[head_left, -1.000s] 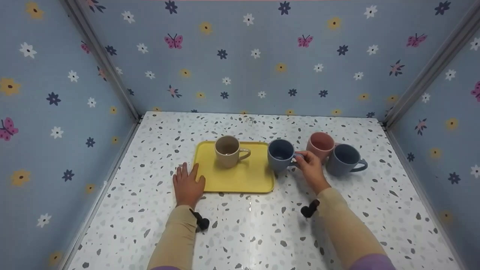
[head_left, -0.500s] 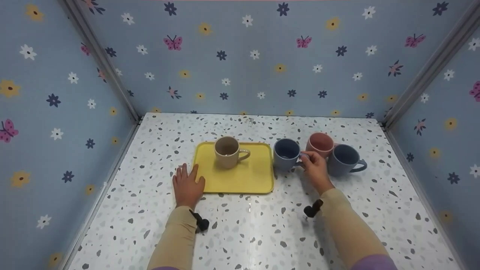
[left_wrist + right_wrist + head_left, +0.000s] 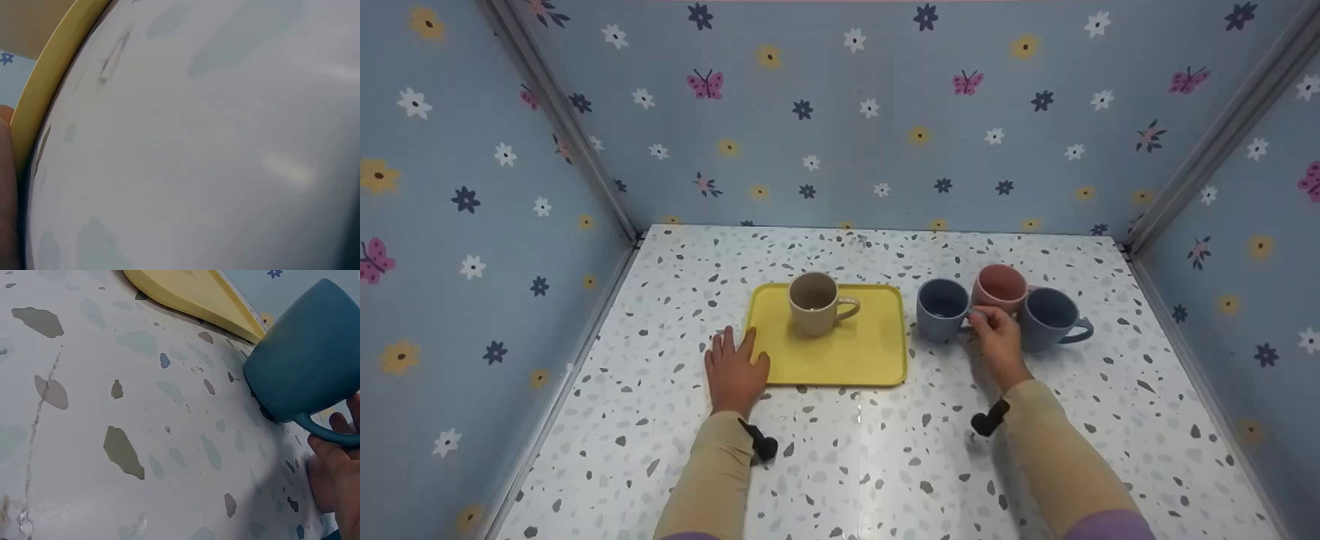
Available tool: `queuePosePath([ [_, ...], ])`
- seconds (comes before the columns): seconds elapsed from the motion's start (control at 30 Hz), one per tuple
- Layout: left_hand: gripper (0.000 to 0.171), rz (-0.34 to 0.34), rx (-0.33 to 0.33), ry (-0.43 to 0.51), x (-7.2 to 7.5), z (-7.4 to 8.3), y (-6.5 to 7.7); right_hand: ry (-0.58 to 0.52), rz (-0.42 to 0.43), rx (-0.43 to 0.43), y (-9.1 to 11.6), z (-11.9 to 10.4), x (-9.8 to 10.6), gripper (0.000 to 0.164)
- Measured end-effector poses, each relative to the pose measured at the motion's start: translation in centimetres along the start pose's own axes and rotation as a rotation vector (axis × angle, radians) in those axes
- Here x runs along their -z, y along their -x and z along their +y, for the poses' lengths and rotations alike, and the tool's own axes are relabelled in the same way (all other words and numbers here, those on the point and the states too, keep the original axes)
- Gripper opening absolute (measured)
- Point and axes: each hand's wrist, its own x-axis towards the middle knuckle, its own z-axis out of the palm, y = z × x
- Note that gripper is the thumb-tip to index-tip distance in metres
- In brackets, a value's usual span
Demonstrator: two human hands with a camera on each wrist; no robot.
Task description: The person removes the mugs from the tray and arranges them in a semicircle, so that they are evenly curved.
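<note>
My right hand point(image 3: 997, 346) is curled closed at the fingertips, thumb and fingers pinching the handle of a smooth, rounded blue mug point(image 3: 939, 327), whose mouth faces up. I have that mug just beyond the right edge of a shallow yellow rectangular tray point(image 3: 840, 369) with rounded corners, apart from its rim; whether its base touches the white, grey-speckled tabletop point(image 3: 847, 472) I cannot tell. My left hand point(image 3: 736, 379) lies palm down at the tray's left edge, fingers straight and spread, gripping nothing, with the thumb and index finger over the rim and the other fingers beyond it on the tabletop side. Upright on the tray, towards its far side, stands a glossy beige mug point(image 3: 812, 319), its handle pointing right. Just beyond my right hand stands a pink mug point(image 3: 1003, 286), and close to its right a darker grey-blue mug point(image 3: 1041, 334) with its handle turned right. Both my forearms wear tan sleeves point(image 3: 712, 469), and behind everything rises a pale blue wall point(image 3: 855, 135) printed with flowers and pink butterflies.
</note>
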Motion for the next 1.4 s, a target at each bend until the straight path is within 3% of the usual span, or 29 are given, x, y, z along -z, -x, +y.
queuePosePath([
  [0.37, 0.061, -0.01, -0.005, -0.026, 0.12, 0.23, -0.07, -0.049, 0.006, -0.06, 0.47, -0.54, 0.3, 0.023],
  [1.1, 0.06, 0.019, -0.01, -0.006, -0.18, -0.08, -0.02, 0.003, 0.06, 0.005, 0.95, 0.18, 0.54, 0.025],
  [1.4, 0.061, -0.007, -0.005, -0.008, -0.12, -0.13, 0.04, 0.023, 0.068, -0.06, 0.66, 0.06, 0.98, 0.025],
])
